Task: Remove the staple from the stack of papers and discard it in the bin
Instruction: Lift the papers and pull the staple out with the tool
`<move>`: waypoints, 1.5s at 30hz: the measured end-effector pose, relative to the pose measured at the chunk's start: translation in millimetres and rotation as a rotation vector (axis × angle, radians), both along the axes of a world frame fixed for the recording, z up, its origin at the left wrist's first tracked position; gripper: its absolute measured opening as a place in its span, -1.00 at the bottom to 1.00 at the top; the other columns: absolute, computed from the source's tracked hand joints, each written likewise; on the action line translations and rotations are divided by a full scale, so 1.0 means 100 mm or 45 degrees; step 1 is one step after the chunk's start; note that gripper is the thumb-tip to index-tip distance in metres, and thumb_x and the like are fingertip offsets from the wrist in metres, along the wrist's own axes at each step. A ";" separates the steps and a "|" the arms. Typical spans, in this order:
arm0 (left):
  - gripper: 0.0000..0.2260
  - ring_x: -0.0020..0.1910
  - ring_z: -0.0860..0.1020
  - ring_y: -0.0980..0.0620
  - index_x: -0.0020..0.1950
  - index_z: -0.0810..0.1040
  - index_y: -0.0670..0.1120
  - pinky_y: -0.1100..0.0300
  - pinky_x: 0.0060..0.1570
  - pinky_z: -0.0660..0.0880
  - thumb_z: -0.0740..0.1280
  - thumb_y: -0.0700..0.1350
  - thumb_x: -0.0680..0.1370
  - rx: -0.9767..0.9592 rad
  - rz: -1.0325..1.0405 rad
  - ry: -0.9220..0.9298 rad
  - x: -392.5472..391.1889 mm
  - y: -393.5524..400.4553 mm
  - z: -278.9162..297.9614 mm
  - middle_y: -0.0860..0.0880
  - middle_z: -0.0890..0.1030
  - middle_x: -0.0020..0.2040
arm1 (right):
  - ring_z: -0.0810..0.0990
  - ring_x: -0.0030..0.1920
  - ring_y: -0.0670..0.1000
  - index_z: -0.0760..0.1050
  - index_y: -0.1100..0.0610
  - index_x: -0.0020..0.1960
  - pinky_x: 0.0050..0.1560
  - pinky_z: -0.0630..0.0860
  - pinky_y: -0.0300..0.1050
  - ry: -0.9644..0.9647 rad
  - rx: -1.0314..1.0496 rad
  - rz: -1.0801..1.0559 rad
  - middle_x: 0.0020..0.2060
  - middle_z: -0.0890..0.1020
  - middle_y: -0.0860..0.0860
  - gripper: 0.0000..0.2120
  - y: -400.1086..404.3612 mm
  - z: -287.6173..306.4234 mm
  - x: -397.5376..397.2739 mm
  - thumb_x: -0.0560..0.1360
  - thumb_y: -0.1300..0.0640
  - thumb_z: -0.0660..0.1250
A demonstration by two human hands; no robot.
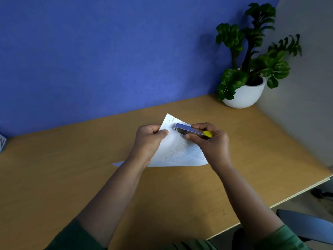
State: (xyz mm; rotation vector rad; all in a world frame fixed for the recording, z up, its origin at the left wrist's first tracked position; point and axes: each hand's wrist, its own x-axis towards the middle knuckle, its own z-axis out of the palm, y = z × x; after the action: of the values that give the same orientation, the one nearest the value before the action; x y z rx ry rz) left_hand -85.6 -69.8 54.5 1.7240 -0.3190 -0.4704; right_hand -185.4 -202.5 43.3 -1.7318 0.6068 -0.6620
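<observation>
- Green sleeves (75, 237) cover both arms at the bottom edge of the view, and the bare forearms reach forward over the bench (54, 177).
- The bench is of light brown wood; its right edge runs diagonally, and beyond it, low on the right, a dark grey object (306, 226) is partly seen. I cannot tell what it is.
- The stack of papers (180, 152) is near the middle of the bench. Its near edge lies on or close to the wood, and its far corner is lifted and curved upward.
- The left hand (147, 141) grips the left side of the stack near the raised corner; the thumb presses on the top sheet and the other fingers are curled behind the paper.
- The right hand (212, 141) holds a metal stapler-like tool (189, 130) with a yellow end; the fingers are wrapped around its body.
- The tip of the tool touches the top sheet near the raised corner. The staple itself is too small to make out.
- At the far right corner of the bench stands a white bowl-shaped pot (246, 96) with a green plant (252, 51).
- Behind the bench is a blue wall (108, 51), and on the right a grey wall (310, 87).
- At the far left edge, a small light object (2, 142) is only partly in view.
</observation>
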 end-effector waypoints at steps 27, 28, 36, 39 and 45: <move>-0.75 -0.36 0.24 -0.01 -0.19 0.51 -0.35 0.14 -0.28 0.18 0.31 -0.14 0.50 0.395 -0.209 -0.313 0.22 -0.02 0.30 -0.10 0.29 -0.34 | 0.61 -0.13 -0.09 0.64 0.22 -0.10 -0.08 0.53 -0.31 -0.208 -0.818 0.462 -0.17 0.64 -0.04 -0.79 -0.31 0.26 0.18 0.28 0.32 0.54; -0.77 -0.37 0.24 -0.02 -0.19 0.52 -0.34 0.15 -0.28 0.18 0.31 -0.15 0.50 0.394 -0.220 -0.314 0.22 -0.01 0.31 -0.10 0.30 -0.35 | 0.60 -0.14 -0.12 0.64 0.19 -0.11 -0.09 0.52 -0.33 -0.202 -0.748 0.474 -0.18 0.64 -0.07 -0.79 -0.33 0.25 0.19 0.28 0.32 0.54; -0.76 -0.53 0.34 0.18 -0.38 0.55 -0.09 0.36 -0.50 0.26 0.35 -0.19 0.50 0.299 -0.321 -0.202 0.29 0.03 0.37 0.06 0.41 -0.48 | 0.63 -0.22 -0.13 0.60 0.06 -0.24 -0.20 0.56 -0.29 -0.146 -0.025 0.534 -0.26 0.70 -0.11 -0.74 -0.38 0.15 0.24 0.25 0.38 0.53; -0.75 -0.60 0.40 0.27 -0.38 0.56 -0.04 0.46 -0.57 0.28 0.34 -0.23 0.50 0.254 -0.341 -0.138 0.31 0.04 0.36 0.15 0.47 -0.59 | 0.63 -0.24 -0.14 0.58 0.13 -0.23 -0.23 0.54 -0.31 -0.121 0.073 0.557 -0.28 0.69 -0.10 -0.76 -0.38 0.13 0.26 0.26 0.42 0.50; -0.78 -0.57 0.44 0.25 -0.34 0.59 -0.05 0.46 -0.54 0.31 0.34 -0.23 0.50 0.204 -0.332 -0.099 0.31 0.06 0.34 0.12 0.53 -0.53 | 0.62 -0.24 -0.11 0.58 0.10 -0.24 -0.22 0.55 -0.28 -0.104 0.139 0.580 -0.27 0.67 -0.07 -0.77 -0.40 0.12 0.29 0.27 0.40 0.50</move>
State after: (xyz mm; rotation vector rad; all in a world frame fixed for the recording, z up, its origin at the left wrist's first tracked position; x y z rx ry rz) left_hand -54.8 -64.3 88.8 1.8682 -0.5796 -0.6332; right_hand -156.7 -242.1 55.0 -1.6546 0.1742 -0.3672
